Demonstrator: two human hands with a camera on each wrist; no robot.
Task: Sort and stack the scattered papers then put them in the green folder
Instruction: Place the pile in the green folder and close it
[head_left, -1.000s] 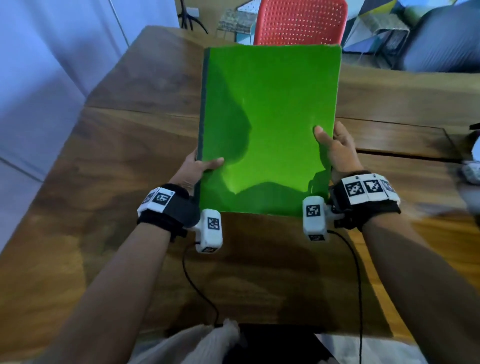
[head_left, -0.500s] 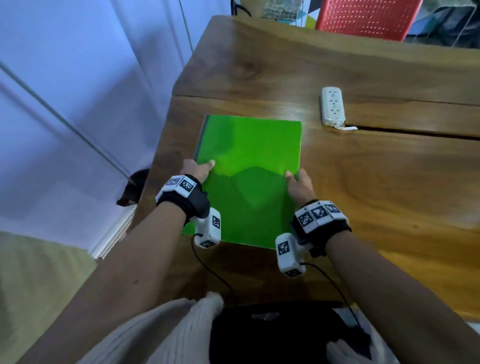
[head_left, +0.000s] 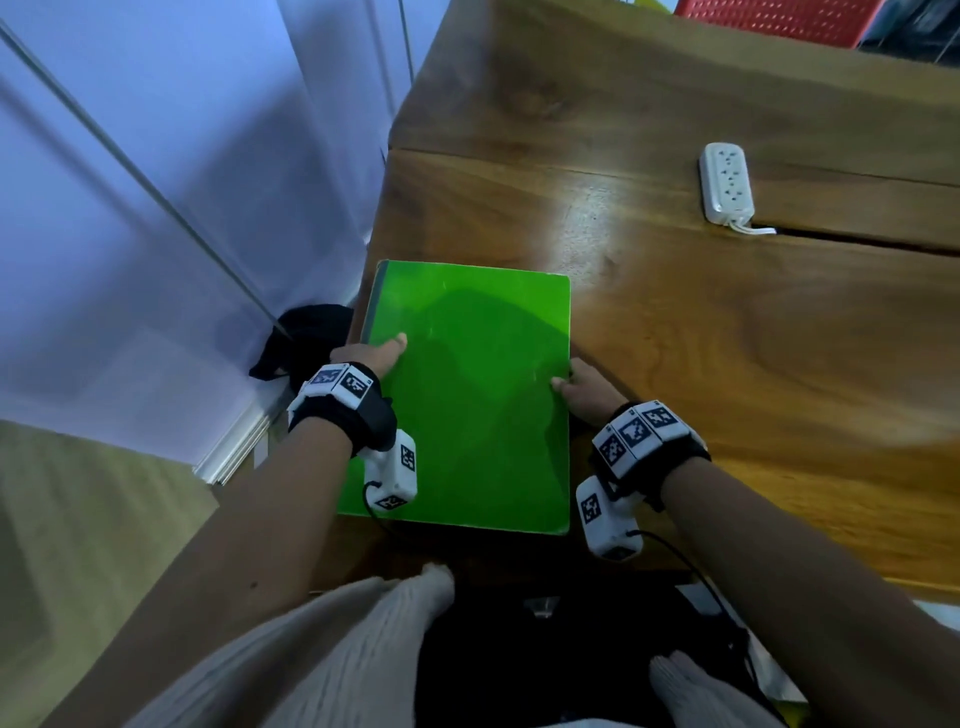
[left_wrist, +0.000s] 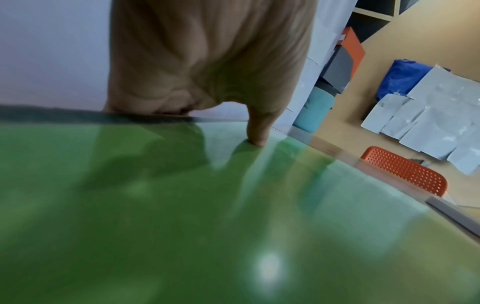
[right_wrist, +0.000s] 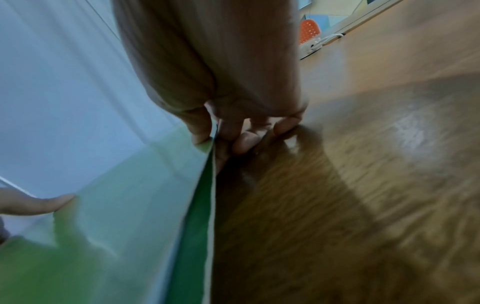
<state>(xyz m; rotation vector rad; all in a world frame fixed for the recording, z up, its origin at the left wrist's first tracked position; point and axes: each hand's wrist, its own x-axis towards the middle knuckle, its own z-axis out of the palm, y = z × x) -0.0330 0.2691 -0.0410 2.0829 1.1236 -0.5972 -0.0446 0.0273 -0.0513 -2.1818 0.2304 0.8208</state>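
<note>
Wooden table (head_left: 727, 364), power strip (head_left: 726, 183) at far side. Closed green folder (head_left: 467, 405) near corner; left hand (head_left: 366, 358) grips spine edge, right hand (head_left: 584, 392) pinches opp. edge.

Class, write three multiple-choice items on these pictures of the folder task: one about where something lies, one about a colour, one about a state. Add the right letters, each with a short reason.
1. Where does the power strip lie?
A. on the folder
B. on the table, apart from the folder
C. on the floor

2. What colour is the folder?
A. green
B. red
C. blue

3. How is the folder held?
A. by no hand
B. by one hand only
C. left hand on one side edge, right hand on the other

Answers: 1 B, bare wood separates strip and folder. 2 A, the cover shows bright green. 3 C, a thumb lies on the cover at each edge.
</note>
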